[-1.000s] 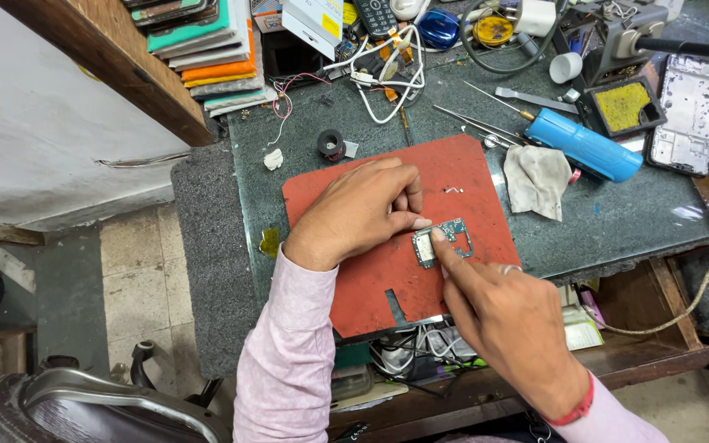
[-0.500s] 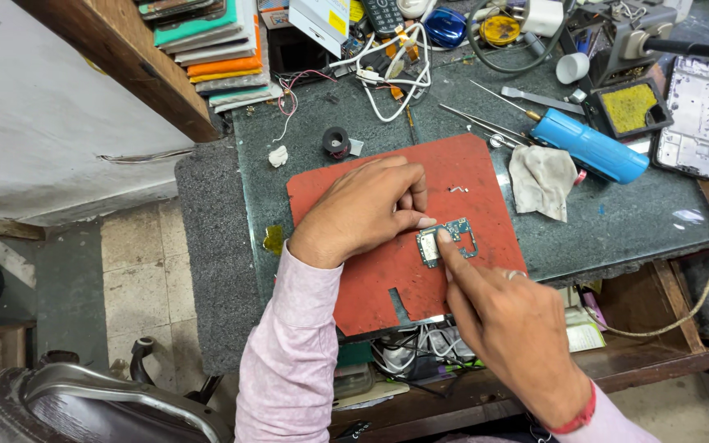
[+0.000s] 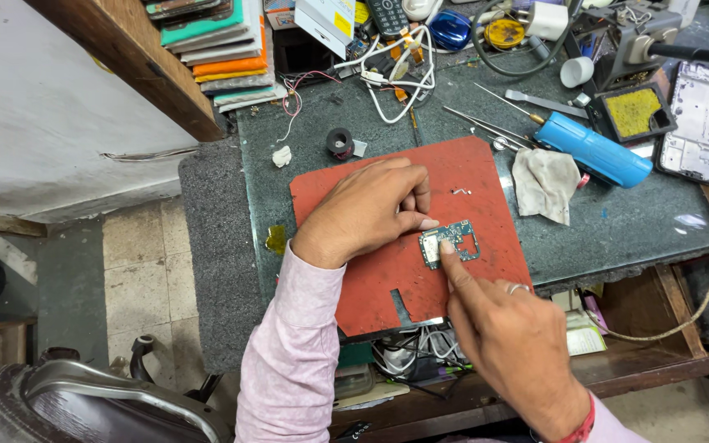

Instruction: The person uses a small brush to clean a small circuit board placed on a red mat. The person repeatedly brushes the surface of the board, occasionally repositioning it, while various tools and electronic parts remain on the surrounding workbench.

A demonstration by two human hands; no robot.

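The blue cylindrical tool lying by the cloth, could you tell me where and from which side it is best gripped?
Grip the blue cylindrical tool around its mid-body, probably from above. It lies flat and slanted on the bench; the grey cloth crowds its metal-tipped end, and the yellow sponge tray sits close behind, so the top is freest.

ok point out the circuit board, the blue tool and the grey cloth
circuit board (image 3: 451,239), head view, middle of the green board
blue tool (image 3: 592,150), head view, middle of its barrel
grey cloth (image 3: 545,182), head view, centre of the cloth

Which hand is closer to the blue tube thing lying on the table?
Right. The right hand sits below-left of the blue cylindrical plastic tool, touching the small green circuit board; the left hand lies farther left.
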